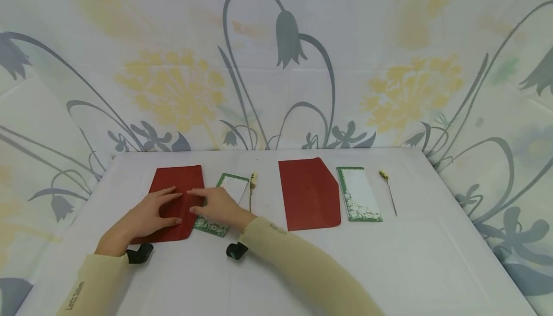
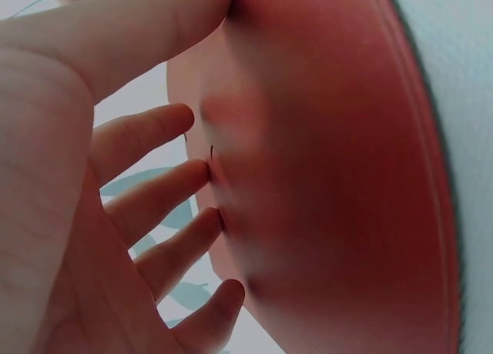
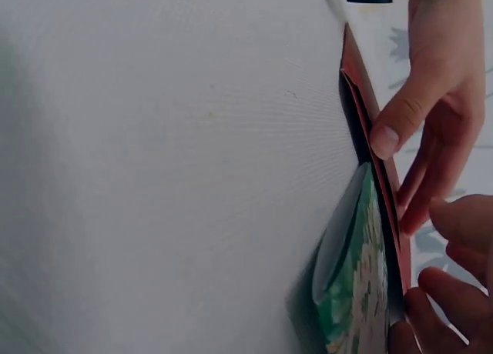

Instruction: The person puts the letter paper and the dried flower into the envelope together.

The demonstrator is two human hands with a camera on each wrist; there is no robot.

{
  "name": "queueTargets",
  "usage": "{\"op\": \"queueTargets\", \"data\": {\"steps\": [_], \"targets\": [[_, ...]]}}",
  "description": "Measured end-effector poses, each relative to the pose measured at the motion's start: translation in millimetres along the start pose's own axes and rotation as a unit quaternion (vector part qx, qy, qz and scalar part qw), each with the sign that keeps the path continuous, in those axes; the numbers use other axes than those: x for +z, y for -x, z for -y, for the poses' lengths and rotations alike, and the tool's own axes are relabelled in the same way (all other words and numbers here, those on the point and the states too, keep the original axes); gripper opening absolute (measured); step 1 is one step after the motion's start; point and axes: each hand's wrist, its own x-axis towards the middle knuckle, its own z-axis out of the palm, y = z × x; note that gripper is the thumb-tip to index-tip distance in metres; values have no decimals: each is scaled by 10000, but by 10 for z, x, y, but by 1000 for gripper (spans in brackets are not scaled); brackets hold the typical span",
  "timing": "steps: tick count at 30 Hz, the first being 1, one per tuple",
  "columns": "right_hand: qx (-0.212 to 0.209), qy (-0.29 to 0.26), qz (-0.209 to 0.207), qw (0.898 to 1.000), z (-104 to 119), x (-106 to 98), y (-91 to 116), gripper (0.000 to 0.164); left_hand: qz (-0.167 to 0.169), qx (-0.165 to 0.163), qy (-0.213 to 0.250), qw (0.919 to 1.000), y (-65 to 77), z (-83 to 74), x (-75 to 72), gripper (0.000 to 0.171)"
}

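Observation:
A red envelope (image 1: 179, 176) lies flat at the left of the white table. My left hand (image 1: 149, 212) rests on it with fingers spread and fingertips touching the paper, also in the left wrist view, where the envelope (image 2: 339, 177) fills the right half. My right hand (image 1: 222, 205) reaches across a green floral-bordered card (image 1: 235, 187), its fingertips at the envelope's right edge. In the right wrist view those fingers (image 3: 451, 292) look loosely bent beside the envelope (image 3: 356, 61) and card (image 3: 339, 308). They hold nothing that I can see.
A yellow-flowered stem (image 1: 252, 184) lies right of the near card. Farther right are a second red envelope (image 1: 308, 196), a second green-bordered card (image 1: 358, 193) and another flower stem (image 1: 390, 191). Patterned cloth (image 1: 276, 90) hangs behind the table. Black straps (image 1: 140, 253) circle the wrists.

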Motion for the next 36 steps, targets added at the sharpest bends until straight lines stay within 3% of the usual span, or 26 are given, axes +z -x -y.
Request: {"op": "queueTargets", "data": {"steps": [3,7,12,24,31,36], "targets": [[-106,739,107,9972,29,42,6,46,12,2,-15,10000,-2,-2,-6,73],[-218,1724,418,9839,71,89,23,47,22,20,-45,10000,-5,-3,-15,72],[-282,2415,750,9671,109,119,32,47,7,22,-129,9999,-1,-3,-15,70],[-289,3136,1118,9425,167,147,46,46,-75,-50,-433,9990,19,-24,27,65],[-245,3193,1178,9400,174,147,49,46,-157,-61,-980,9950,8,-80,51,56],[-214,3116,1150,9430,183,138,45,46,-444,71,-1395,9892,10,-159,23,49]]}}
